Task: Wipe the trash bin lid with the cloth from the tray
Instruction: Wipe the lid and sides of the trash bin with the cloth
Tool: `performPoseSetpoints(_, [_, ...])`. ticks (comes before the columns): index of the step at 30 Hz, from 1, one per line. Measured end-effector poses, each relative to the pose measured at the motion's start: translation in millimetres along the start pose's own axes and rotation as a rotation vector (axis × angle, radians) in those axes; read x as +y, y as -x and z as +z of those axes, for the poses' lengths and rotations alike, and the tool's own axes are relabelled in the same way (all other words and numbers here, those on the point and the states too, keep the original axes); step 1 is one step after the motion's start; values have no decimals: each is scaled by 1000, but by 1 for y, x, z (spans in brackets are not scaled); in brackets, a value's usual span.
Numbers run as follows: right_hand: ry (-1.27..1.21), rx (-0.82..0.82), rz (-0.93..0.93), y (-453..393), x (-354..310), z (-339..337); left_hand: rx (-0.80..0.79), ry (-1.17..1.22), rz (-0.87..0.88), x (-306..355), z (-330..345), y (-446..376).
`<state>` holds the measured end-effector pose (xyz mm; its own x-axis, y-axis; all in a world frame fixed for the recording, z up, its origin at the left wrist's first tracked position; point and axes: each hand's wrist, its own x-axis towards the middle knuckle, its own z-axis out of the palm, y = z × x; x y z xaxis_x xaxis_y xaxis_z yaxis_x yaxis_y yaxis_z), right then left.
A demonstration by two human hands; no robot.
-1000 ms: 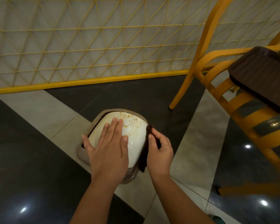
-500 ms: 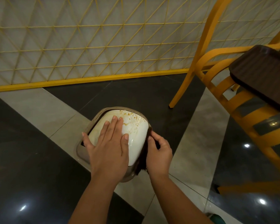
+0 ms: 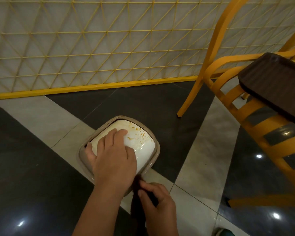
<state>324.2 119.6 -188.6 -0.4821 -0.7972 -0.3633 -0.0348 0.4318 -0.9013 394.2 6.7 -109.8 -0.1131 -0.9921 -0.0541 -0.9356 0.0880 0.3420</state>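
Note:
A small trash bin stands on the floor, its white domed lid [image 3: 143, 147] set in a beige rim [image 3: 157, 150]. Orange-brown splashes mark the lid's far part. My left hand [image 3: 112, 155] lies flat on the lid's near left half, fingers spread, holding nothing. My right hand [image 3: 157, 201] sits below the bin's near corner, off the lid, pinching a dark brown cloth [image 3: 136, 200] that hangs down between my arms. The dark brown tray [image 3: 276, 87] rests on the chair seat at the right.
A yellow slatted chair [image 3: 255, 126] stands at the right, its leg on the floor close behind the bin. A yellow wire-grid fence [image 3: 92, 48] with a yellow base rail runs along the back. The floor is glossy black and grey tile.
My right hand with the cloth has drawn back from the lid's right edge to below the bin's near corner. My left hand stays pressed on the lid.

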Motion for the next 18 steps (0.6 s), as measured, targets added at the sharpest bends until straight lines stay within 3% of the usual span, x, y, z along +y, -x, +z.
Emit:
performPoseSetpoints(4, [-152,250,-48,-11,-6,-10,29,-67,-54,4,15,5])
performPoseSetpoints(9, [-125,194,-201,-30,-37,-1,29,-103,-25,0,18,6])
performPoseSetpoints(12, [-181,301,-74,-75,-42,-10,13,-128,-17,0,18,8])
performPoseSetpoints(18, [-171,216,35,-48,-25,-3,21,-144,-24,1,22,5])
